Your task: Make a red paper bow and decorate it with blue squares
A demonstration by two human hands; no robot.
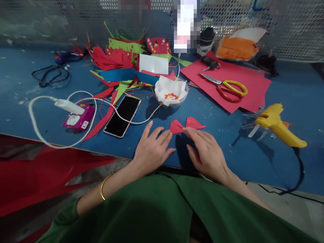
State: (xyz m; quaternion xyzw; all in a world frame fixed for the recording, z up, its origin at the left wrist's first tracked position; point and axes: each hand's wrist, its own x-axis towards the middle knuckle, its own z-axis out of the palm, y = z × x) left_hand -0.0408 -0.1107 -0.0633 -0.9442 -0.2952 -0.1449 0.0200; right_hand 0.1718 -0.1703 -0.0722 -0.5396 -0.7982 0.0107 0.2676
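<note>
Two small folded pieces of red paper lie side by side on the blue table (222, 148). My left hand (154, 145) rests at the near edge, fingers spread, with its fingertips at the left red paper piece (176, 127). My right hand (206, 146) reaches in from the other side, fingers stretched out; its index fingertip touches the paper near the gap between the pieces, by the right red paper piece (193, 123). Neither hand grips anything that I can see. Just beyond stands a clear bowl (186, 94) lined with white paper, holding tiny red and orange bits.
Scissors (227, 88) and keys (210, 63) lie on red paper sheets (230, 106). A yellow glue gun (275, 125) sits to the right, its cord over the edge. Left are a phone (123, 116), a white cable (136, 123), a purple power adapter (79, 119) and paper scraps (111, 57).
</note>
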